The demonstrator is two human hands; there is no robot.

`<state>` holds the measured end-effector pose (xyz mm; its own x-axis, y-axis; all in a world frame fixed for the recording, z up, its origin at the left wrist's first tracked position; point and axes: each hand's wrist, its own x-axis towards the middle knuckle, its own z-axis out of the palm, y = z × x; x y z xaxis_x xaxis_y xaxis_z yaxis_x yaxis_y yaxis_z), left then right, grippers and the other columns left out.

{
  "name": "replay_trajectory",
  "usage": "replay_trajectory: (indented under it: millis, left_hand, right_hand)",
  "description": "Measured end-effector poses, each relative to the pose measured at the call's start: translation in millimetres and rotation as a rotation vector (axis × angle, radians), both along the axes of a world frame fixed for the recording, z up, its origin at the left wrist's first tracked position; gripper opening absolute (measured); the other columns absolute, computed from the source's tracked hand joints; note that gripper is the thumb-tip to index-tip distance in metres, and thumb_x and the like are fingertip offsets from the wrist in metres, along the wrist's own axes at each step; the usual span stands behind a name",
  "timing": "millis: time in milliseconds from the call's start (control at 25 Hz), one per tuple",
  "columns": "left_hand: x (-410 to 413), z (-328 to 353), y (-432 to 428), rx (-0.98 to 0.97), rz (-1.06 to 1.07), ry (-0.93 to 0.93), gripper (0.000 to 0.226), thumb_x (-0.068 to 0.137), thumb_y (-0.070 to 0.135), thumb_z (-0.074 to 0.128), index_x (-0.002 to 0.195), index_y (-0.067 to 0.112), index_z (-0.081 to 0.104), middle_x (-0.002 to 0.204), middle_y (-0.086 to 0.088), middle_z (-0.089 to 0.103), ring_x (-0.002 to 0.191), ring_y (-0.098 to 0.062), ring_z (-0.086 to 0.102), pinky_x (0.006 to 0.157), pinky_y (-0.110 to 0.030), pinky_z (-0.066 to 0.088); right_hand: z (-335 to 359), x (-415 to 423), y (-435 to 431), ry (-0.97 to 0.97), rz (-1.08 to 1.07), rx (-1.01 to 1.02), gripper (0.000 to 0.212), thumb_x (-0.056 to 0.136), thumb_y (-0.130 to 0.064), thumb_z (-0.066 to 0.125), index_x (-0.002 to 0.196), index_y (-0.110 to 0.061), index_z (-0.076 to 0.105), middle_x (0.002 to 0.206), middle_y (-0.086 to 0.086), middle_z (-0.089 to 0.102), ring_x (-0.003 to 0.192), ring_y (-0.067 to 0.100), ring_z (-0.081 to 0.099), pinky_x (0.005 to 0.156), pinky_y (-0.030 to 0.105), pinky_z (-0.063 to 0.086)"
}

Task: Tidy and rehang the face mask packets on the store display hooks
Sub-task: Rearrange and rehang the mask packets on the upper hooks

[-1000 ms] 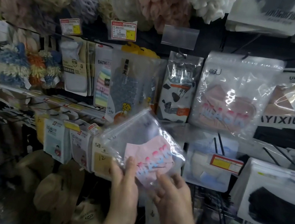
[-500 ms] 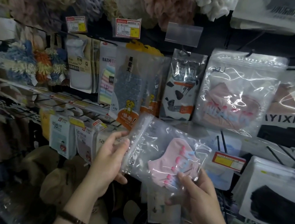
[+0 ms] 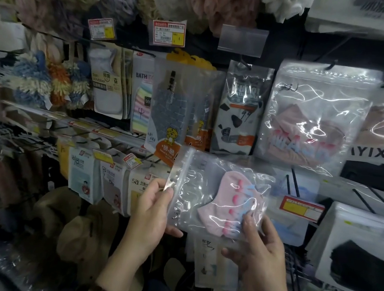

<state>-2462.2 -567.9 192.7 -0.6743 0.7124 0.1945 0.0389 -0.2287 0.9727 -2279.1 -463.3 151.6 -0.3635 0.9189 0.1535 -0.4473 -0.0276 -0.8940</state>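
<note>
Both hands hold one clear mask packet (image 3: 216, 173) sideways at frame centre. Left hand (image 3: 151, 213) pinches the punched header end at 9 o'clock; right hand (image 3: 260, 251) grips the bottom end at 4 o'clock, thumb on front. Probably so the hole can swing up to the hook (image 3: 330, 66) at 1 o'clock, where a matching packet (image 3: 313, 118) hangs.

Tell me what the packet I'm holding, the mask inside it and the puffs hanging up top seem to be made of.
The packet: clear glossy plastic film, going by the see-through wrinkles and white glare.
The mask: pink, matte, seemingly soft cloth with pink and blue lettering; the fibre cannot be told.
The puffs: ruffled, gathered netting, probably plastic mesh, matte and fluffy-looking.
</note>
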Motion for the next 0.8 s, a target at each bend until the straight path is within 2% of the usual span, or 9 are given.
replay_trajectory:
  millis: [80,160,280,480,680,800]
  left_hand:
    - [3.7,1.7,2.7,0.015,0.042,0.014,0.015,0.113,0.029,0.049,0.108,0.024,0.062,0.102,-0.02,0.069,0.071,-0.026,0.07,0.046,-0.038,0.06]
    - [7.2,2.1,6.4,0.009,0.074,-0.008,0.015,0.113,0.034,0.049,0.106,0.029,0.062,0.099,-0.019,0.071,0.068,-0.026,0.071,0.045,-0.038,0.059]
    - [7.0,4.4,8.9,-0.022,0.114,-0.038,0.019,0.112,0.033,0.051,0.099,0.031,0.064,0.101,-0.018,0.073,0.069,-0.028,0.071,0.045,-0.036,0.058]
    - [-0.2,2.7,11.3,-0.083,0.159,-0.026,0.025,0.111,0.028,0.051,0.089,0.03,0.064,0.108,-0.026,0.069,0.078,-0.034,0.066,0.047,-0.035,0.057]
    - [-3.0,-3.5,15.1,-0.059,0.216,0.027,0.026,0.111,0.033,0.053,0.087,0.03,0.064,0.101,-0.027,0.066,0.075,-0.033,0.064,0.046,-0.036,0.057]
    - [-2.9,-6.4,16.7,-0.058,0.258,0.08,0.03,0.112,0.029,0.05,0.084,0.028,0.062,0.085,-0.022,0.063,0.063,-0.028,0.058,0.045,-0.036,0.054]
  right_hand:
    - [0.2,-2.2,-1.1,0.017,0.004,-0.008,0.019,0.104,-0.021,0.065,0.12,-0.013,0.073,0.1,0.01,0.079,0.073,0.029,0.075,0.054,0.041,0.065]
    - [-0.6,-5.4,-0.9,0.011,0.001,0.008,0.016,0.105,-0.021,0.064,0.117,-0.017,0.074,0.101,0.01,0.079,0.073,0.031,0.076,0.054,0.042,0.065]
    - [-2.7,-8.8,2.5,-0.013,-0.03,0.048,0.019,0.106,-0.019,0.064,0.123,-0.018,0.072,0.107,0.014,0.077,0.077,0.033,0.075,0.058,0.044,0.065]
    - [-0.8,-12.4,3.6,-0.025,-0.066,0.069,0.015,0.106,-0.016,0.063,0.115,-0.019,0.075,0.1,0.012,0.073,0.073,0.031,0.071,0.059,0.044,0.063]
    - [-2.1,-15.5,1.1,-0.04,-0.082,0.066,0.013,0.108,-0.014,0.061,0.116,-0.016,0.071,0.095,0.013,0.074,0.071,0.028,0.073,0.058,0.044,0.063]
    - [-3.0,-17.4,-2.8,-0.091,-0.111,0.107,0.013,0.11,-0.014,0.057,0.117,-0.015,0.068,0.092,0.007,0.074,0.072,0.025,0.073,0.056,0.043,0.064]
